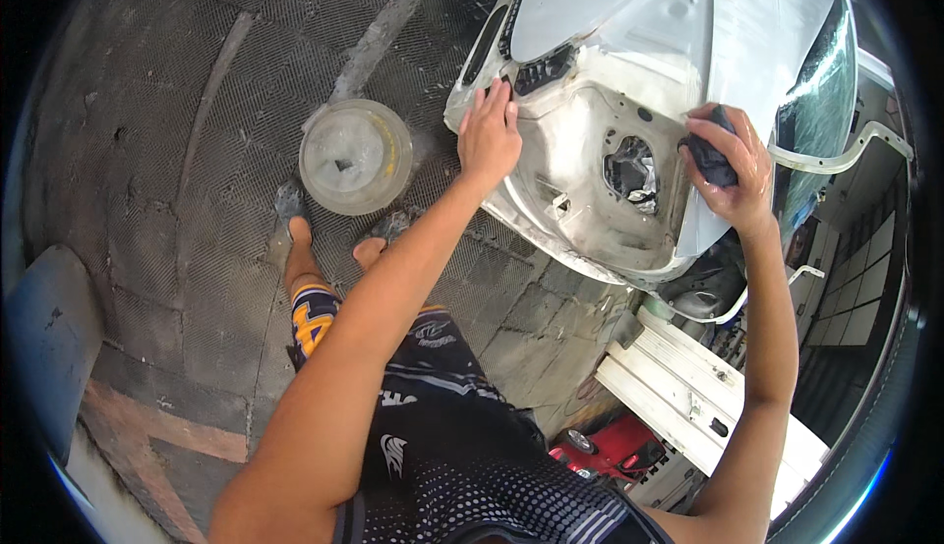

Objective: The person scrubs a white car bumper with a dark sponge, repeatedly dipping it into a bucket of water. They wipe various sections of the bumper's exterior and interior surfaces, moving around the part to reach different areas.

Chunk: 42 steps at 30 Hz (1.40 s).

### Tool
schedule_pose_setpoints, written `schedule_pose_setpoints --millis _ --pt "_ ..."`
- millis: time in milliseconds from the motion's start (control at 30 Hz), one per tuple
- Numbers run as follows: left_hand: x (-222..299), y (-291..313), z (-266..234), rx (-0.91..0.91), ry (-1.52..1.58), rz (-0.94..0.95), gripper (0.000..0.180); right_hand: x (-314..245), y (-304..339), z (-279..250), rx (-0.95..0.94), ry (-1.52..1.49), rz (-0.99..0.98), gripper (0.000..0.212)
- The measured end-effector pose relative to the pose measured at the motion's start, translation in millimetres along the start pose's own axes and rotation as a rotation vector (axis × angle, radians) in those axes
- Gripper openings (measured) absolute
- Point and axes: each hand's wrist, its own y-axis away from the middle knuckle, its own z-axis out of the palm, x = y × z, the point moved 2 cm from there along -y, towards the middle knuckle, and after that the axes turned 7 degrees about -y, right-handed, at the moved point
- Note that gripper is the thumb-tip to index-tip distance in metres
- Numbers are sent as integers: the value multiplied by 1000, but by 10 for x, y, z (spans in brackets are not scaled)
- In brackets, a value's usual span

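Note:
My right hand is wrapped round a dark grey pad, soft-looking and rounded, and presses it against the pale grey car body panel near the edge of a recess. Whether the pad is a sponge or a sanding pad I cannot tell. My left hand lies with fingers stretched out on the rim at the other side of the recess. A small dark patch shows by its fingertips. In the recess is a round hole with crumpled, shiny material behind it.
A round translucent bucket with cloudy liquid stands on the dark ribbed floor beside my feet. At the right, a bent white metal bar juts from the car. White panels and a red toy-like car sit behind my right arm.

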Motion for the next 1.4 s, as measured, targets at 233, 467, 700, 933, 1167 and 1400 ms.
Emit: schedule_pose_setpoints --millis 233,467,700,933,1167,1400 --pt "769 184 -211 69 -135 -172 21 68 -84 -10 18 -142 7 41" --pt "1171 172 -113 449 77 277 21 119 -55 10 -6 -135 -8 41" --pt "868 235 -45 485 101 271 18 96 -92 -1 -31 -205 23 38" --pt "230 340 -146 402 5 178 18 108 -87 -2 -30 -198 -3 37" --pt "409 284 -39 374 180 81 20 129 -12 -56 -74 -159 7 43" --pt "-245 -65 -161 118 57 193 35 178 155 -102 -168 -116 -62 53"
